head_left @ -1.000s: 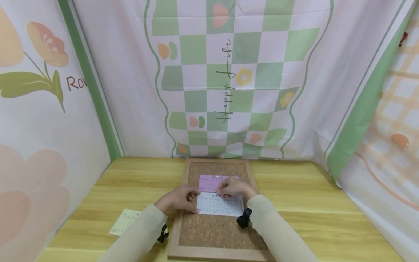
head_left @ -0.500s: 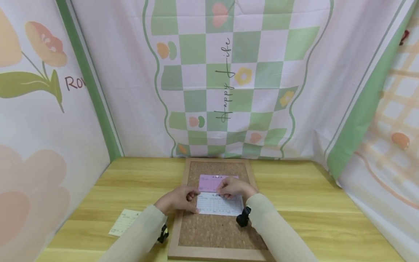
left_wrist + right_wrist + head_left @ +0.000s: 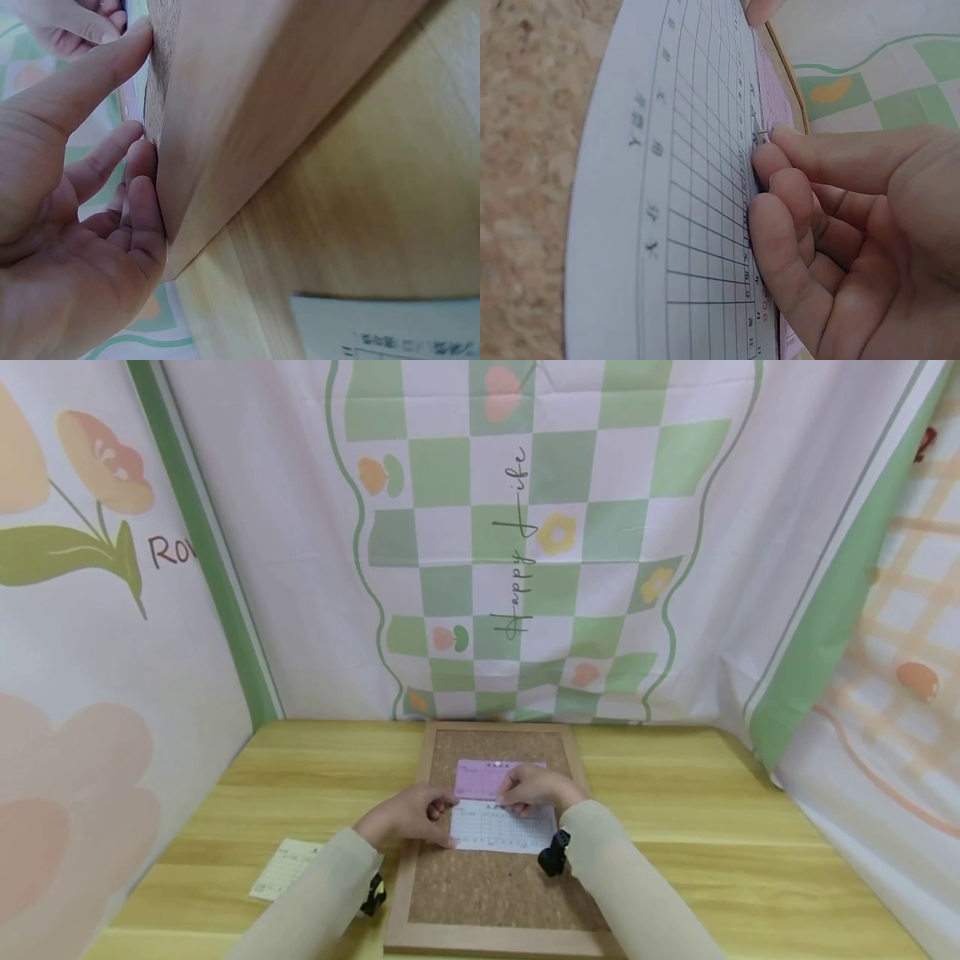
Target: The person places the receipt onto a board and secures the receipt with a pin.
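Observation:
A white printed form lies on the framed corkboard, just below a pink form with a white pushpin in its top edge. My left hand presses the white form's left side, thumb at the lower corner and index finger at the upper one. At the white form's top middle, my right hand pinches a small pin between thumb and index finger. Its thin metal shaft points at the paper in the right wrist view; the fingers hide most of its head.
A pale yellow form lies on the wooden table left of the board, partly covered by the left sleeve. The board's raised wooden frame runs beside the left hand. A patterned curtain hangs behind the table.
The right wrist has shifted very slightly to the left. Both hands otherwise keep their places on the white form.

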`<state>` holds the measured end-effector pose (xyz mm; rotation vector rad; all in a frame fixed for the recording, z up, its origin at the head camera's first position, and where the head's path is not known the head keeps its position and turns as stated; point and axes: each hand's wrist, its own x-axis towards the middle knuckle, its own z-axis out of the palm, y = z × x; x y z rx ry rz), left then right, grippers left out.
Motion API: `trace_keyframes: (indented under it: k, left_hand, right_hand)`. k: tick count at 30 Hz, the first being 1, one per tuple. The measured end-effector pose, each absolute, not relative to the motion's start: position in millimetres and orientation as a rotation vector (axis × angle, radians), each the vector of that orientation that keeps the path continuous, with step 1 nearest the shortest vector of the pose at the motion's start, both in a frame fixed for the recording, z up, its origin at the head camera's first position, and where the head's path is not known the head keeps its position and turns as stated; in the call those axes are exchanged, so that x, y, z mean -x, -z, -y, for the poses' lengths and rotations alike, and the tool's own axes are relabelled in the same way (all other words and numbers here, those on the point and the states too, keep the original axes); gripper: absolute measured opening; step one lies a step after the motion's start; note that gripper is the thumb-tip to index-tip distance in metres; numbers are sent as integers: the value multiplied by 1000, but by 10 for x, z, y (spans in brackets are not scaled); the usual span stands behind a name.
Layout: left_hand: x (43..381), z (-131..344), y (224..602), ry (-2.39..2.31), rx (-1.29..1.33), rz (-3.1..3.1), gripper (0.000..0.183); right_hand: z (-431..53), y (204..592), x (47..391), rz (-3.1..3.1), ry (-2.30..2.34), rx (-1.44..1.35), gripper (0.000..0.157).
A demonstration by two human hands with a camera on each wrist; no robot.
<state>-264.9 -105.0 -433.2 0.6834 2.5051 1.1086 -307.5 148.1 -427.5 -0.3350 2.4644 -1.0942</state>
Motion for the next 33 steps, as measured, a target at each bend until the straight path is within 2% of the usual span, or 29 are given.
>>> trace_keyframes:
  k: [33]
  left_hand:
    - [2653, 1064, 4346, -1117, -691, -2506, 60]
  right_hand:
    - [-1455, 4235, 3054, -2490, 982, 385, 11]
